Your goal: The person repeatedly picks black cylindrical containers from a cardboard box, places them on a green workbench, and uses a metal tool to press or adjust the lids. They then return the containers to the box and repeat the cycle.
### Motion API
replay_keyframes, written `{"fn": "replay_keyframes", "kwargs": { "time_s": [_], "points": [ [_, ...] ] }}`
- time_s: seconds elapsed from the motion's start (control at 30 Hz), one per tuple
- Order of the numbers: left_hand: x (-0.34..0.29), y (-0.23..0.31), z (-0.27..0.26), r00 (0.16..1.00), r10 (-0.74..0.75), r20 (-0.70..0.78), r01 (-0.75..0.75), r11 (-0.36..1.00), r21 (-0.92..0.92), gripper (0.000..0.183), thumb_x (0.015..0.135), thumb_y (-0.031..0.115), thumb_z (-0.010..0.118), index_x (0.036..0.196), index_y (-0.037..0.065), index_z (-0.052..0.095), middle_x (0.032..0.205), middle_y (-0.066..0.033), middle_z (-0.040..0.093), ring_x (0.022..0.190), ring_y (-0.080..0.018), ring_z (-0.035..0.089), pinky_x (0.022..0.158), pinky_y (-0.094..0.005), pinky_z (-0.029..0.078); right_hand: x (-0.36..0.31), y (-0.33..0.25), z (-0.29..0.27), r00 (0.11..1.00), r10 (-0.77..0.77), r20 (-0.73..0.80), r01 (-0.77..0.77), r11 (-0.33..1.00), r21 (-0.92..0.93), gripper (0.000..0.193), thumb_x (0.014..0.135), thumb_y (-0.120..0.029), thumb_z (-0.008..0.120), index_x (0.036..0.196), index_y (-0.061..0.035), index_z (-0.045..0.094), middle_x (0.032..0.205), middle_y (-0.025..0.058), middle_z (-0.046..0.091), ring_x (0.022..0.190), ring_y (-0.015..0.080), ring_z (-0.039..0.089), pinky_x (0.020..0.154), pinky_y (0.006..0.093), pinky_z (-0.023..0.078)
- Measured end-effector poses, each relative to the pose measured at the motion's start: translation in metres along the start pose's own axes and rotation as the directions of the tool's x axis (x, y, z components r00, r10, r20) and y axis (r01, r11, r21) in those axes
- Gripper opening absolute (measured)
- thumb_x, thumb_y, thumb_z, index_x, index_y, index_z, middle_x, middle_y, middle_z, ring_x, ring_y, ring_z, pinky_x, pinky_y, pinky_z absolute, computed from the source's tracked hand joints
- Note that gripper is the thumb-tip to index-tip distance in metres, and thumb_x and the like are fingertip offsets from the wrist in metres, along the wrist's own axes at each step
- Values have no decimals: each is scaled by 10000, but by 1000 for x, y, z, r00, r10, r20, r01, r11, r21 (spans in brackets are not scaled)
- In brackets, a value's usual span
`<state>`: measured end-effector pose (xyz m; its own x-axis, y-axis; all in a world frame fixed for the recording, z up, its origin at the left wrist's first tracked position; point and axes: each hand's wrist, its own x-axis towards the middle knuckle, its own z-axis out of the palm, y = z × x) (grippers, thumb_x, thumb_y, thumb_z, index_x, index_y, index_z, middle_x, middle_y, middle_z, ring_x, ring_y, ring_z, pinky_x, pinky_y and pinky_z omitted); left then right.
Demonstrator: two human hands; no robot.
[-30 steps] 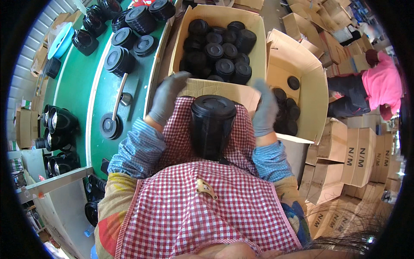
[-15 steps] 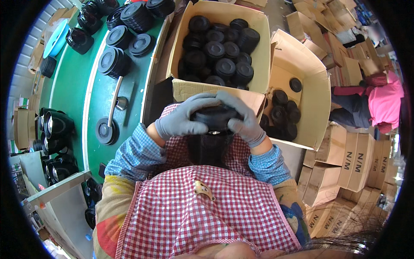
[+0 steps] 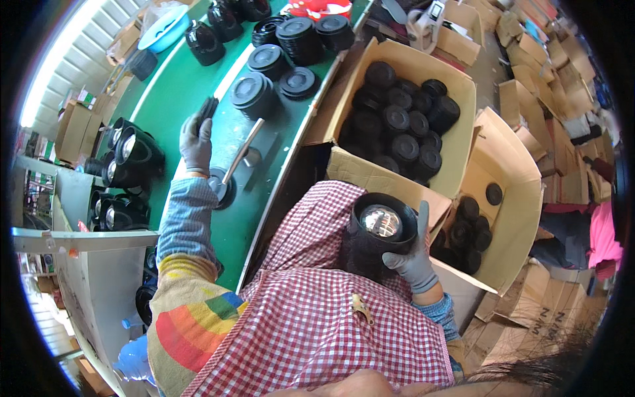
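Observation:
My left hand point(image 3: 196, 147), in a grey glove, reaches over the green table at the left. It is closed on a black round cap point(image 3: 209, 107), tilted up and seen nearly edge-on. In my lap stands a black cylindrical container body point(image 3: 368, 250), its open round end facing up. A shiny rounded metal piece point(image 3: 380, 221) shows inside it. My gloved right hand point(image 3: 415, 255) grips the body's right side, thumb near the rim. Below my left hand, a metal lever tool point(image 3: 242, 153) lies across a black disc point(image 3: 223, 188) on the table.
Stacks of black round caps point(image 3: 253, 94) stand farther along the green table point(image 3: 173, 87), with black jugs point(image 3: 135, 155) at its left side. Two cardboard boxes point(image 3: 370, 169) point(image 3: 514, 218) with black round parts stand ahead and right. A person in pink point(image 3: 604, 233) is at far right.
Both hands were on the black round part atop the body. My left hand has carried a cap left over the table, exposing the metal inside. My right hand has slid onto the body's side.

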<state>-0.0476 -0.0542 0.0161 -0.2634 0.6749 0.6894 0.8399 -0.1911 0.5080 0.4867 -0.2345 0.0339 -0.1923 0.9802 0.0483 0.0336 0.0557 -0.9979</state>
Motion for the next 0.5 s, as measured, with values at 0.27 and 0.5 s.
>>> {"fn": "replay_keyframes", "kwargs": {
  "time_s": [0.27, 0.5],
  "points": [
    [-55, -79, -6, 718, -354, 599, 154, 920, 360, 395, 882, 304, 732, 1219, 99, 717, 1284, -178, 672, 1230, -332, 619, 1081, -404, 458, 17, -67, 18, 969, -178, 174, 233, 893, -385, 1415, 542, -286, 1003, 1607, -48, 101, 1553, 207, 386, 1442, 354, 406, 1204, 468, 335],
    [-40, 187, -61, 668, 580, 465, -179, 733, -656, 632, 782, 256, 848, 1320, 38, 599, 1415, -225, 523, 1346, -401, 496, 1098, -516, 411, 30, -112, 17, 920, -288, 265, 391, 717, -578, 1340, 503, -341, 983, 1592, -47, 259, 1544, 230, 424, 1404, 415, 448, 1183, 489, 350]
  ]
}}
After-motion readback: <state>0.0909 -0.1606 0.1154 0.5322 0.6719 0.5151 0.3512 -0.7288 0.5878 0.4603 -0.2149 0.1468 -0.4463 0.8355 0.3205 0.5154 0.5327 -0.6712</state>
